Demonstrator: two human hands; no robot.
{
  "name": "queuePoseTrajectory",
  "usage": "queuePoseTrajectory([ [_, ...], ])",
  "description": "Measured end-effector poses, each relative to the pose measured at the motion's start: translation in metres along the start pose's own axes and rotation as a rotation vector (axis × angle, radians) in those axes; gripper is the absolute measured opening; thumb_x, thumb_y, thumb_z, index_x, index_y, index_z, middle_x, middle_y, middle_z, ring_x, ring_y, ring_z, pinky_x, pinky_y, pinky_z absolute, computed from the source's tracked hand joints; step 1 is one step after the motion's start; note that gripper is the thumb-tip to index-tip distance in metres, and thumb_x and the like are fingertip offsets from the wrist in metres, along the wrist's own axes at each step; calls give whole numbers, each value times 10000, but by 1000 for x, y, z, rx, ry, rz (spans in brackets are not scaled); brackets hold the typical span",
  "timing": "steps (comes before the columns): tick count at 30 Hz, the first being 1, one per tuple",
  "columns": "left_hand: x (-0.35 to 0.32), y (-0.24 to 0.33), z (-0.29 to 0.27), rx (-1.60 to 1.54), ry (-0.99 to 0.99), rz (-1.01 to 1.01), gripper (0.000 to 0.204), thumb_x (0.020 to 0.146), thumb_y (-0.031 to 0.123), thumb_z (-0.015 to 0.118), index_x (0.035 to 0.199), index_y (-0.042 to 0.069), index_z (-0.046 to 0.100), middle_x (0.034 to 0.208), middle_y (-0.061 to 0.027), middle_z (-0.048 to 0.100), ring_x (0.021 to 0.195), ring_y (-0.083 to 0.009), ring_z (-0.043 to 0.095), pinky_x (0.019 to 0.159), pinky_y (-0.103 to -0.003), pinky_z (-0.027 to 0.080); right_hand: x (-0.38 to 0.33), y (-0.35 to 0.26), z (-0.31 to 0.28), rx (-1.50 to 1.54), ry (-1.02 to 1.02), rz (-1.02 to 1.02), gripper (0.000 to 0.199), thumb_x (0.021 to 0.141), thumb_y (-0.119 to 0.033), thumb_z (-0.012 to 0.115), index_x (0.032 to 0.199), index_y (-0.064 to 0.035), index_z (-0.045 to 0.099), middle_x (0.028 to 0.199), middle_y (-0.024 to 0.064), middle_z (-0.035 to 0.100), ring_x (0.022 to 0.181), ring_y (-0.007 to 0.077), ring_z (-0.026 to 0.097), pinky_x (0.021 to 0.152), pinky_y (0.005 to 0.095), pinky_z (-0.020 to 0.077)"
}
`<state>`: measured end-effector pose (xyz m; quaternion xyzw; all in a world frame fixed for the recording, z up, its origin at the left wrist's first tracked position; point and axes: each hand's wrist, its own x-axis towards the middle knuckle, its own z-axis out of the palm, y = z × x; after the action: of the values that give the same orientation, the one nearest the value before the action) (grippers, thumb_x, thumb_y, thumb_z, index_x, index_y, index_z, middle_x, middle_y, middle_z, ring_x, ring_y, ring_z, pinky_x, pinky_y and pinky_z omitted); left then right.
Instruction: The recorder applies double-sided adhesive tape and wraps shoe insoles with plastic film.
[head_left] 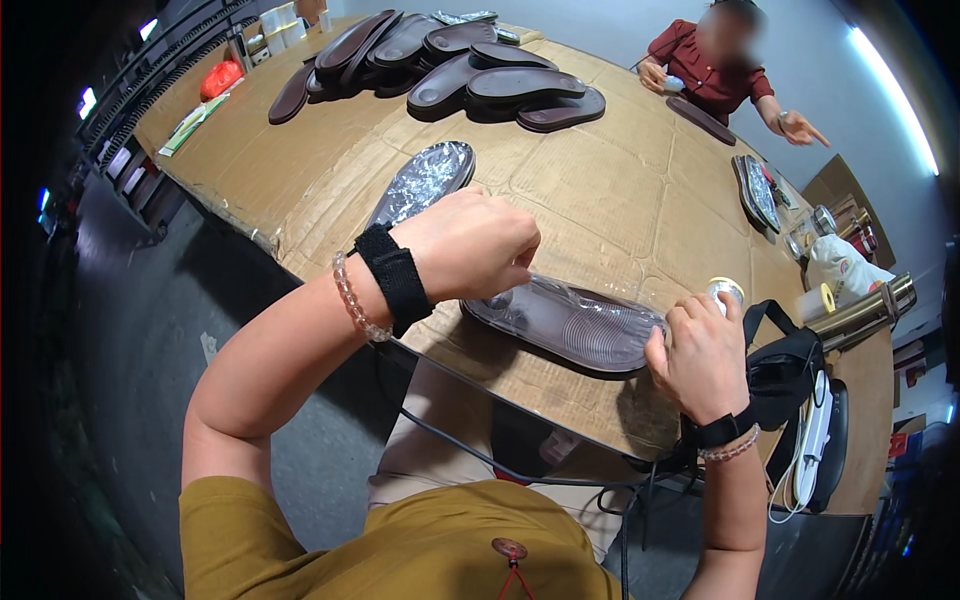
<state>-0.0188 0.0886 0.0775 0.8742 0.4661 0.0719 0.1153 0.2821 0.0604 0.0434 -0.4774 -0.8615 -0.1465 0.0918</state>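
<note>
Two hands at a dark sole (600, 330) under clear film (572, 293), near edge of cardboard-topped table (610, 220). Left hand (482, 240) curled, fingertips mostly hidden; can't tell if it pinches film. Right hand (703, 352) bent at sole's right end, partly covering white roll (727, 290); grip unclear. Marks on white bag (838, 263) unreadable.

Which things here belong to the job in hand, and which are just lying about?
Job in hand:
- dark sole under clear film, left hand and right hand at it
- likely: roll, film-covered sole, piled soles

Apparently lying about:
- black bag
- steel flask
- red bag
</note>
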Motion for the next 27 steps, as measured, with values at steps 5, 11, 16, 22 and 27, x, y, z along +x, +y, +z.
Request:
queuePoseTrajectory([
  [5, 5, 7, 4, 225, -48, -66, 270, 916, 183, 619, 1082, -12, 707, 888, -179, 746, 861, -364, 724, 843, -429, 566, -2, 0, 1, 28, 61, 10, 290, 923, -231, 645, 752, -3, 699, 799, 148, 657, 906, 303, 645, 1008, 458, 426],
  [11, 7, 9, 13, 151, -67, -171, 396, 879, 93, 552, 1239, -59, 615, 1030, -214, 715, 991, -371, 703, 897, -462, 568, -2, 1, 5, 44, 94, 58, 283, 942, -206, 646, 740, -14, 690, 765, 147, 654, 844, 311, 650, 886, 429, 460],
  [16, 4, 9, 16, 154, -24, -159, 402, 891, 123, 582, 1254, -47, 610, 1073, -206, 709, 1025, -360, 699, 897, -460, 569, -2, -1, 3, 63, 98, 117, 313, 943, -240, 681, 730, -11, 690, 747, 151, 648, 809, 318, 649, 809, 429, 469],
  [22, 2, 11, 12, 166, -5, -123, 393, 889, 246, 706, 1188, -6, 669, 1069, -177, 719, 1010, -335, 707, 856, -434, 557, -2, 1, 6, 99, 129, 135, 399, 927, -335, 732, 701, -7, 702, 758, 154, 642, 810, 326, 631, 777, 438, 468],
  [27, 0, 8, 10, 175, 27, -68, 233, 861, 239, 729, 988, 45, 743, 975, -142, 739, 958, -316, 717, 814, -415, 552, 1, -4, -8, 155, 29, 163, 345, 915, -304, 744, 723, -19, 718, 826, 146, 660, 869, 323, 628, 797, 439, 472],
])
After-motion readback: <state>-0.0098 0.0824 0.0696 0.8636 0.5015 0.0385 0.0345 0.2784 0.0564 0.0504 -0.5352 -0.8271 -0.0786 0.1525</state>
